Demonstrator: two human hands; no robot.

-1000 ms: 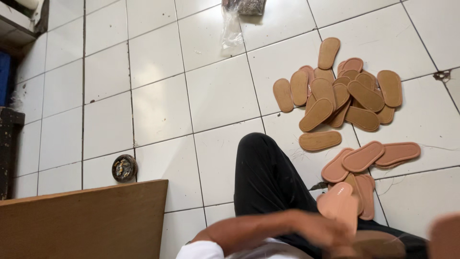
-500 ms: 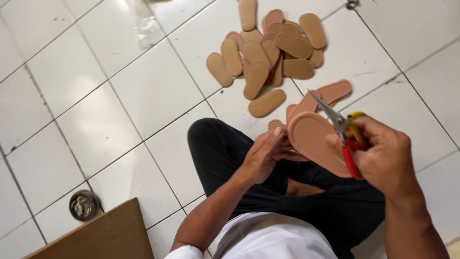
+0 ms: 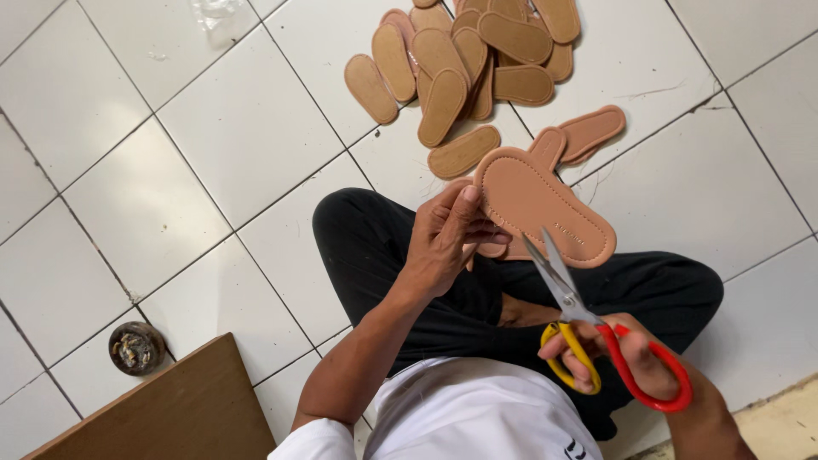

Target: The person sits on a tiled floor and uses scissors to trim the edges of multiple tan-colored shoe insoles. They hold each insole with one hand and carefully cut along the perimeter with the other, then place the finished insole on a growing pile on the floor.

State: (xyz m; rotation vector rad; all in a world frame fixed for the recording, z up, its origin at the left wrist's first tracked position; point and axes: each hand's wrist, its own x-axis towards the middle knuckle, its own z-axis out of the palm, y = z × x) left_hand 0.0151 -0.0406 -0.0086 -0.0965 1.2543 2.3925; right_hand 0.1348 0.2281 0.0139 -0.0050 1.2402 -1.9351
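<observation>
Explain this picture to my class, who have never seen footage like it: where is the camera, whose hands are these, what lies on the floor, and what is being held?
The camera sits on a person's head and looks down, so you see their own arms and crossed legs on a white tiled floor. The left hand holds a tan sandal insole by its end. The right hand grips scissors with one yellow and one red handle, blades open just beside the insole's edge. Further off lies a pile of similar insoles. At lower left are a brown board and a small round tin.
</observation>
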